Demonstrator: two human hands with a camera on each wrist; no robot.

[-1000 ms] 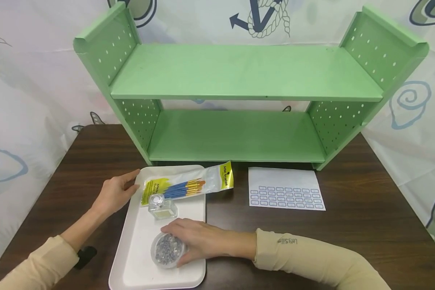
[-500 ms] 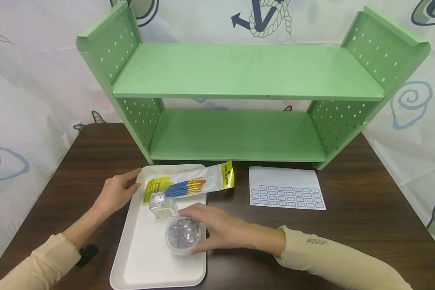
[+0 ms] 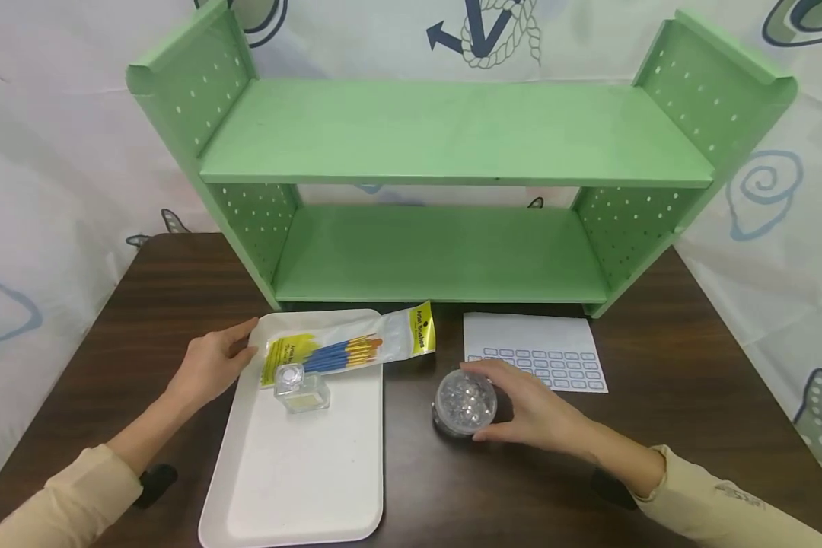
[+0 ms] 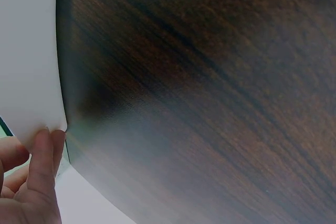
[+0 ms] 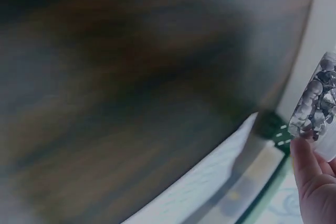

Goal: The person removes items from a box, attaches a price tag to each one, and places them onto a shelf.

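My right hand (image 3: 537, 407) holds a round clear jar (image 3: 464, 403) of silvery, gem-like pieces between thumb and fingers, over the table to the right of the tray. The right wrist view shows rounded shiny pieces through the wall of the same jar (image 5: 315, 103). At the far left corner of the white tray (image 3: 304, 487), my left hand (image 3: 208, 369) pinches the rim; its fingertips also show on the tray corner (image 4: 31, 77) in the left wrist view. Inside the tray, a square glass bottle (image 3: 303, 390) lies near a plastic pack of artist brushes (image 3: 345, 350), which overhangs the right rim.
A green two-tier metal shelf (image 3: 445, 251) stands at the back of the dark wooden table (image 3: 507, 502). In front of it lies a white sheet of small printed labels (image 3: 530, 335), close behind my right hand. Patterned fabric (image 3: 356, 38) hangs behind.
My right hand has lifted the jar from the tray and carried it right, past the tray's edge and over the table. The left hand has stayed at the tray corner.
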